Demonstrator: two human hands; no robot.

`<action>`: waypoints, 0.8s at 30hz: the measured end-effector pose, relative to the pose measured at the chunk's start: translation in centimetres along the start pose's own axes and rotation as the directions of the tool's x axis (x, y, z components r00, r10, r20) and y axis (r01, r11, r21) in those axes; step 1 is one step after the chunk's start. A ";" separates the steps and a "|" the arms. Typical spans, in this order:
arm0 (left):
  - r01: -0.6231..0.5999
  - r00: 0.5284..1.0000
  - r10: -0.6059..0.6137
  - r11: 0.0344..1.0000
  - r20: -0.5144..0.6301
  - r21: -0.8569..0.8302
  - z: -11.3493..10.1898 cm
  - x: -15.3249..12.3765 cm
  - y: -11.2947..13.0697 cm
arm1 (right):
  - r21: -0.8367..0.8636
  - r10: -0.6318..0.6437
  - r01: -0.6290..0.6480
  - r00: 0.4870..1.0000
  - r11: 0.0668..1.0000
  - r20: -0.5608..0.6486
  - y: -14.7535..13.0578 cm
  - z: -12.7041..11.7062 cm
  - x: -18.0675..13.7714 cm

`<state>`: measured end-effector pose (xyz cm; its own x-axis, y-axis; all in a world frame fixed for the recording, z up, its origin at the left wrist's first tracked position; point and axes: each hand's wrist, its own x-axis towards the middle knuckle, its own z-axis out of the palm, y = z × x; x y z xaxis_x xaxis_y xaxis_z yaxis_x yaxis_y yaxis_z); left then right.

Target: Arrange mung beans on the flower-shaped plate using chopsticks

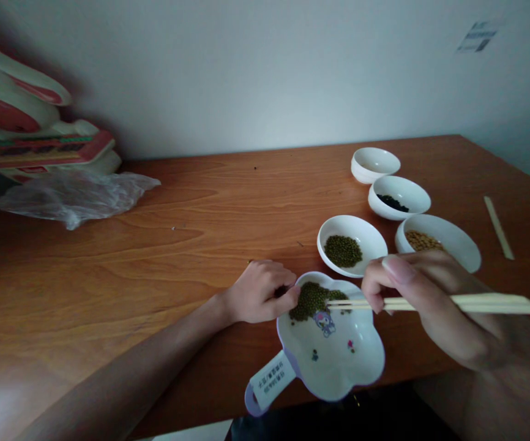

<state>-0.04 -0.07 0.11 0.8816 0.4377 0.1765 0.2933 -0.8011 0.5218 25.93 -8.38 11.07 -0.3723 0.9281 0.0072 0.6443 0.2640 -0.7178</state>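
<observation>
My right hand (439, 300) is closed around a pair of wooden chopsticks (489, 303). Their tips reach into green mung beans (311, 299) heaped at the far side of a flower-shaped dish (338, 373). The dish is white with a lilac rim, cartoon prints and a labelled handle (272, 380) pointing toward me. At its far left edge, my left hand (262, 291) has curled fingers, with the thumb over the rim. Just beyond the dish, a white bowl (369, 242) contains more mung beans. Whether a bean sits between the chopstick tips is too small to tell.
Behind my right hand is a bowl of tan beans (464, 245). Farther back stand a bowl with dark contents (412, 191) and another white bowl (361, 171). A wooden stick (499, 228) lies at right. Clear plastic (79, 196) and a toy keyboard (49, 150) are at left.
</observation>
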 end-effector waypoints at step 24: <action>0.004 1.000 -0.004 0.999 -0.001 0.043 0.1 0.0 0.0 | -0.050 0.065 -0.065 0.998 0.997 0.000 -1.1 -0.9 0.0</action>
<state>-0.02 -0.08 0.01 0.8799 0.4416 0.1754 0.3126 -0.8160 0.4863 25.83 -8.42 12.50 -0.3292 0.9434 -0.0395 0.6996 0.2156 -0.6812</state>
